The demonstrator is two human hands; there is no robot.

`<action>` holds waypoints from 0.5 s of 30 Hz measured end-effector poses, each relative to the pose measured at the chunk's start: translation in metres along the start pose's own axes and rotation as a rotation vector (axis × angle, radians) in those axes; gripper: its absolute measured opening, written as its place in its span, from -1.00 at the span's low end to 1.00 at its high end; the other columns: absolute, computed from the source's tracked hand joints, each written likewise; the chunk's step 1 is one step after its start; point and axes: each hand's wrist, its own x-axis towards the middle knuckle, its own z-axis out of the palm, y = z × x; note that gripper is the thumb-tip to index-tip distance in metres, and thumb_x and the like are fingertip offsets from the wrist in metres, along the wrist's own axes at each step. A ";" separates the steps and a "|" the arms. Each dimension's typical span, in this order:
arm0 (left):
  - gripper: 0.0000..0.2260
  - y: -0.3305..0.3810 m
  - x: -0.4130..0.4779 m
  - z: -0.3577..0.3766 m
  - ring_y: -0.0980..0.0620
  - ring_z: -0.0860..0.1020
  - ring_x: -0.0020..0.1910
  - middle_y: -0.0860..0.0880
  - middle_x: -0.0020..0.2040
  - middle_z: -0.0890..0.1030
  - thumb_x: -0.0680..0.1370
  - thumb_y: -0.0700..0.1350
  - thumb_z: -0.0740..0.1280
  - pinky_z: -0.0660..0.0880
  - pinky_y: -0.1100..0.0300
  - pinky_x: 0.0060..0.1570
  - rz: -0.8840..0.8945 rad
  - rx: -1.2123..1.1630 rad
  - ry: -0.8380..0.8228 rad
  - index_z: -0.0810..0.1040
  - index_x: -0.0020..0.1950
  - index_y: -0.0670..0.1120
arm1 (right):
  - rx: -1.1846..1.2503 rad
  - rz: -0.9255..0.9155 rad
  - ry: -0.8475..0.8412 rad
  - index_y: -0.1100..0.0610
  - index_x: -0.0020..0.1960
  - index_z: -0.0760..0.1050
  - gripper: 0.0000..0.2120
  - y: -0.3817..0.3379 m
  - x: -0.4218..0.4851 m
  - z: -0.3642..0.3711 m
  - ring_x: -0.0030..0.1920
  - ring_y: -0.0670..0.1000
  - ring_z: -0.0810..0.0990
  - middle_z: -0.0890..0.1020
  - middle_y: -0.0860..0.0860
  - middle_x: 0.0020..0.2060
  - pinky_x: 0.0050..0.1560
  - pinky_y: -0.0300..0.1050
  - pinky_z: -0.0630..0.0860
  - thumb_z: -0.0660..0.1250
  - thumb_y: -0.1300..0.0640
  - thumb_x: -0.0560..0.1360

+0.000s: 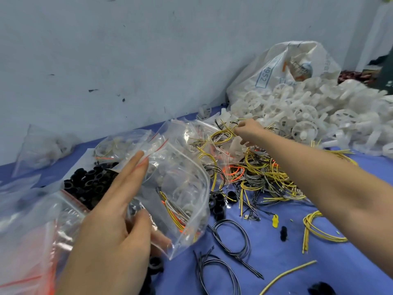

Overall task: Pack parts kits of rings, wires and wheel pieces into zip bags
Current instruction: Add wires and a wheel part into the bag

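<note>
Left hand (110, 220) pinched the clear red-sealed plastic zip bag (176, 188) by the blue bench (276, 252)'s near left corner, two fingers straight, evidently steadying it for loading; right hand (247, 130) pinched a thin yellow wire (228, 129) near the far edge.

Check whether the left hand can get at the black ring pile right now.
Probably yes: the black ring pile lies uncovered right beside the left hand. But that hand grips the zip bag, so it would need to let go first.
</note>
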 end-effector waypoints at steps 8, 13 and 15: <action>-0.44 0.005 -0.003 0.001 0.61 0.46 -0.33 0.14 0.37 0.42 0.32 -0.43 0.35 0.29 0.70 -0.30 -0.034 0.002 -0.013 0.46 0.24 0.00 | -0.061 0.052 -0.168 0.20 0.32 0.33 -0.64 -0.005 -0.002 -0.007 -0.20 0.11 0.64 0.47 0.17 0.19 -0.42 -0.14 0.50 0.22 0.09 0.57; -0.44 0.002 -0.003 -0.002 0.63 0.45 -0.28 0.18 0.38 0.41 0.30 -0.33 0.26 0.29 0.70 -0.25 -0.001 0.059 -0.024 0.46 0.25 0.08 | -0.077 0.048 -0.155 0.26 0.25 0.34 -0.68 0.004 0.003 -0.005 -0.29 0.14 0.64 0.49 0.20 -0.08 -0.42 -0.12 0.53 0.06 0.13 0.58; -0.41 0.001 -0.002 -0.002 0.63 0.45 -0.24 0.20 0.38 0.42 0.28 -0.32 0.19 0.30 0.70 -0.21 0.025 0.058 -0.041 0.45 0.24 0.12 | -0.106 0.028 -0.179 0.25 0.23 0.38 -0.71 0.001 0.002 -0.009 -0.34 0.12 0.63 0.50 0.22 -0.05 -0.41 -0.10 0.56 0.06 0.18 0.57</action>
